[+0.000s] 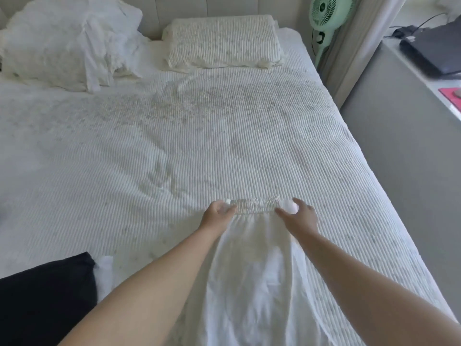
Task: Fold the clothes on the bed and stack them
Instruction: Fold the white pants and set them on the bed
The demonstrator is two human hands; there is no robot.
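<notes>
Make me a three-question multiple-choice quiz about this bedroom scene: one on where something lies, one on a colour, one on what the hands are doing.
1. Where does the pillow lie?
A. At the head of the bed
B. On the floor
C. Under the black garment

2. What colour is the fan beside the bed?
A. Red
B. Light green
C. Black

3. What are the two hands doing?
A. Hanging idle at the person's sides
B. Lifting the pillow
C. Holding the elastic waistband of the white garment

Answers:
1 A: the pillow sits at the far end, against the headboard.
2 B: its grille and stand are pale green.
3 C: the left hand and right hand grip the two ends of the waistband of the white garment, which is spread on the bed.
</notes>
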